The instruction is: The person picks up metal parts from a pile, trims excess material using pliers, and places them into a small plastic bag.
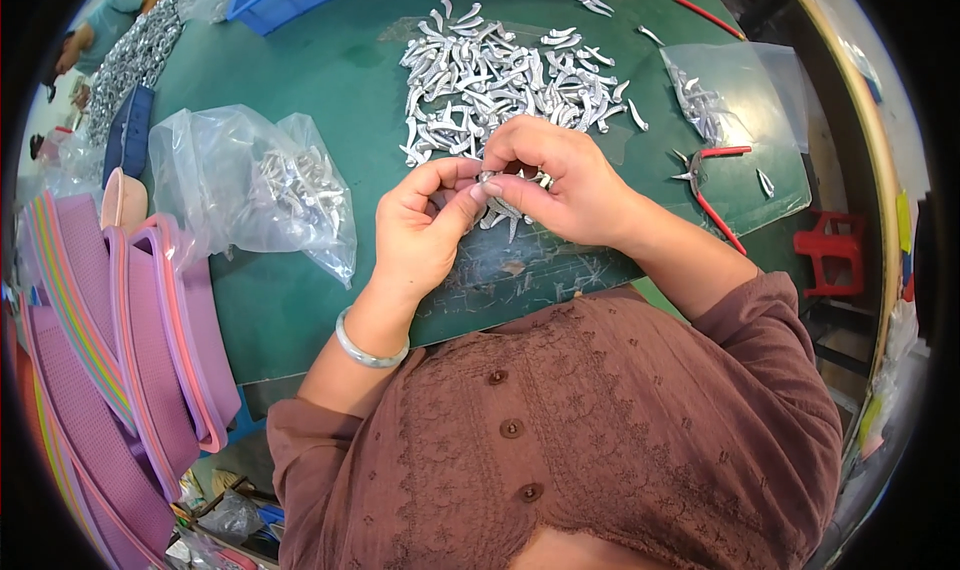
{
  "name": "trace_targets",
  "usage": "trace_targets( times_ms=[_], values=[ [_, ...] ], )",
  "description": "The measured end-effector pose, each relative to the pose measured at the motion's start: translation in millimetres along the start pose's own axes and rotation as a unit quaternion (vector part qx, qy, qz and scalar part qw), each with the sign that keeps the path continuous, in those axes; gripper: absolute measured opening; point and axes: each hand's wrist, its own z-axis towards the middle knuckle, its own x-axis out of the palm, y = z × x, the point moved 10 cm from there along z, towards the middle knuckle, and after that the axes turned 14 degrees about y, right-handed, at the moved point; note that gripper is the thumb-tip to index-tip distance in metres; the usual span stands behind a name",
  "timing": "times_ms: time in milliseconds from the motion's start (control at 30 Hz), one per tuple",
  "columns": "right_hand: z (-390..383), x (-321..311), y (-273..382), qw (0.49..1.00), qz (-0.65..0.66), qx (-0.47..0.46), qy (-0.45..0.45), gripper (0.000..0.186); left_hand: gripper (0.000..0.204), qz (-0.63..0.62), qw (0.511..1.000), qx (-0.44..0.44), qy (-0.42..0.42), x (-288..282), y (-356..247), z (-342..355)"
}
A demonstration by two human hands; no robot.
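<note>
My left hand (pixel 425 225) and my right hand (pixel 565 185) meet over the near side of the table, thumbs and forefingers pinched together. Between the fingertips sits a small silver metal part (pixel 488 177), mostly hidden, so its exact shape is unclear. Just beyond my hands spreads a heap of curved silver metal pieces (pixel 500 80), shaped like little horns or levers. A few more such pieces (pixel 505 218) lie right under my fingers. My left wrist wears a pale bangle.
On the left lies a clear plastic bag (pixel 245 185) holding silver pieces, beside purple striped baskets (pixel 150 330). Red-handled pliers (pixel 708 185) and another bag of pieces (pixel 700 100) lie on the right. A blue tray (pixel 290 0) stands at the back; a red stool (pixel 832 250) is off the table's right.
</note>
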Motion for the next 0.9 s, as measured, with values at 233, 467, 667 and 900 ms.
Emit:
trace_targets(
  times_ms=[233, 467, 667, 900],
  values=[
    [0.3, 1.3, 2.2, 1.0, 0.02, -0.009, -0.003, 0.008, 0.011, 0.122, 0.99, 0.066, -0.026, -5.5, -10.8, -3.4],
    [-0.9, -1.2, 9.2, 0.999, -0.002, -0.047, -0.026, 0.01, 0.013, 0.135, 0.985, 0.103, -0.017, 0.5, -20.5, -4.2],
    [-5.9, -4.3, 15.4, 0.992, -0.102, -0.053, -0.061, 0.012, 0.024, 0.001, 0.998, 0.053, 0.033, 5.0, -7.0, -3.1],
    [-8.9, -3.8, 10.5, 0.994, -0.076, -0.036, -0.071, 0.014, 0.024, -0.081, 0.995, 0.03, 0.049, 8.2, 0.6, -2.4]
  ],
)
